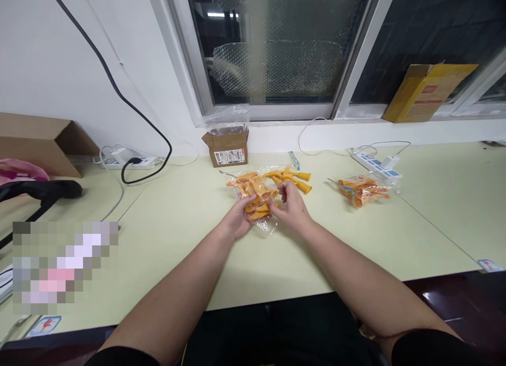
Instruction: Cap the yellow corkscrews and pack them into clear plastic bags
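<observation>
A clear plastic bag (265, 228) full of orange-yellow plastic pieces (253, 187) with flared, tube-like ends is between my hands at the middle of the table. My left hand (239, 219) grips its left side, thumb on top. At the right side, my right hand (293, 207) has curled fingers and its thumb against the bag; the exact spot it pinches is partly hidden. Just behind lie several loose orange pieces (302, 186) of the same sort. Another filled clear bag (361, 189) of such pieces rests to the right, apart from my hands.
A small open cardboard box (229, 149) stands against the wall. Power strips with cables lie left (144, 162) and right (379, 166). A black cable (118, 92) hangs down at left, near a larger carton (35, 139). A yellow mailer box (429, 92) leans on the window.
</observation>
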{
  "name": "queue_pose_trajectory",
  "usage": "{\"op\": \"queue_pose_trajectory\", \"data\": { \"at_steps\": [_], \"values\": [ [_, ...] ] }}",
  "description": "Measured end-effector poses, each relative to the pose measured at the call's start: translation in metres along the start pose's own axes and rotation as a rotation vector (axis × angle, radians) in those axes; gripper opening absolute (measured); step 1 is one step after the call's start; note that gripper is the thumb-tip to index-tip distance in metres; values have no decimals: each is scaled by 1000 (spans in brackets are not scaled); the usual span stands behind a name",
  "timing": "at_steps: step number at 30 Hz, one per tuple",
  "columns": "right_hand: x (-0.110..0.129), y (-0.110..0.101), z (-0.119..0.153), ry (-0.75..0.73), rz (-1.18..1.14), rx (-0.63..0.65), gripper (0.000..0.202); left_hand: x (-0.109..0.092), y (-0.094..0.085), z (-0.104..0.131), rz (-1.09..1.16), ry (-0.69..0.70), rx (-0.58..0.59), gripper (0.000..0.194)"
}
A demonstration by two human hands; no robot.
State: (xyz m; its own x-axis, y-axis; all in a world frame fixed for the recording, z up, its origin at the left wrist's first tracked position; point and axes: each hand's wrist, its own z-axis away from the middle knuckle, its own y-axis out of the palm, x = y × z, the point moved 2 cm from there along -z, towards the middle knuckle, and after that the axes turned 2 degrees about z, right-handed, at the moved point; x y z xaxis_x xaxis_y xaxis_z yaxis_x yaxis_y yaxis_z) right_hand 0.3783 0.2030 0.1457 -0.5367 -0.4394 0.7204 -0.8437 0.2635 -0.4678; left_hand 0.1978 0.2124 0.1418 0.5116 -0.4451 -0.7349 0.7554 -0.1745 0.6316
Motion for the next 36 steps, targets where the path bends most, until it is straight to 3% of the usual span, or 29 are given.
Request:
{"op": "queue_pose_trajectory", "data": {
  "at_steps": [4,8,10,16,20,27,31,33,36],
  "values": [
    [-6,2,0,135,-97,58,33,-2,3,0,8,45,-56,42],
    [-7,-3,-3,116,-77,29,6,-4,4,1,8,60,-60,43],
    [-9,-6,-5,147,-126,-15,3,-4,3,0,23,51,-51,41],
    [-16,-3,-11,352,-411,-29,12,-8,0,0,69,-9,-72,39],
    [-13,-1,-12,422,-595,30,21,-9,2,1,67,-18,10,39],
    [-18,-7,-16,374,-686,103,41,-10,-8,-3,41,8,35,44],
    [-19,-7,-17,448,-779,120,39,-7,-9,-1,-23,-53,118,50],
    [-16,-5,-14,495,-800,176,39,-4,-8,1,-52,-84,169,56],
    [-8,0,-7,546,-800,363,39,0,-7,4,-70,-129,261,59]
  ]
}}
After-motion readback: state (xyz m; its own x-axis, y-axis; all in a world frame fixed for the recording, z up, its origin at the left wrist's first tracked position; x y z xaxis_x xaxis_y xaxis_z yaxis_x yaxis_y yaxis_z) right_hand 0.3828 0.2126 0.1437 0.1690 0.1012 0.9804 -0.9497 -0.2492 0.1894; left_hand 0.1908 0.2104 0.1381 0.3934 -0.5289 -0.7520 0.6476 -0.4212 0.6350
